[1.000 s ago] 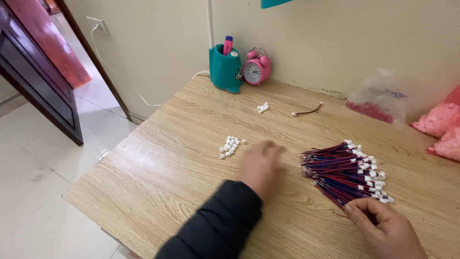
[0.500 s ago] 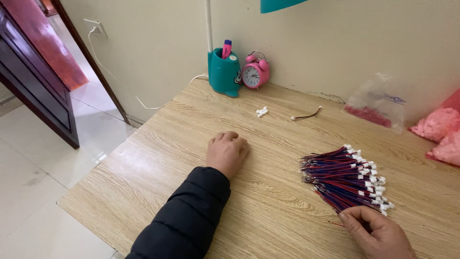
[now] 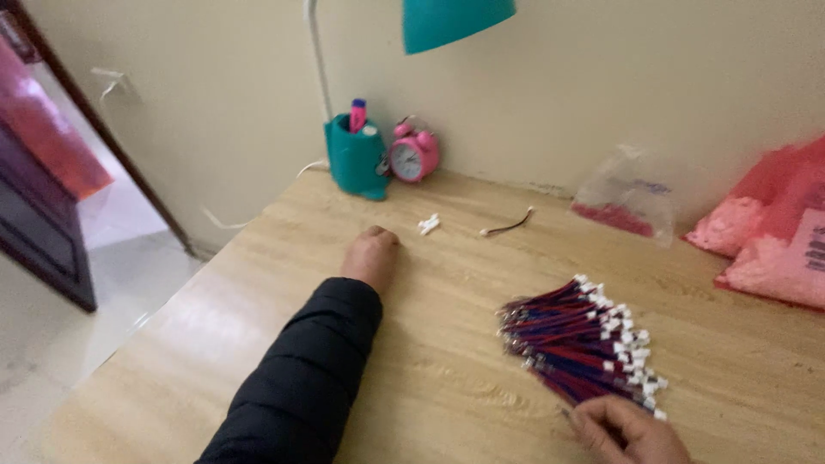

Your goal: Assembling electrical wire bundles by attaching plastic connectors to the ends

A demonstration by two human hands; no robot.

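- Under left hand [image 3: 371, 258], curled grip on table [image 3: 215, 344], contents hidden; could scatter unseen.
- Beside right hand [image 3: 627, 434], pinching wire bundle [image 3: 576, 344]; might fan, slip loose.

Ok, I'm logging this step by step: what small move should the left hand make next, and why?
Probably lift the left hand and bring what lies under it toward the wire bundle. It rests closed, palm down, on the table, apart from the bundle, whose near end the right hand touches.
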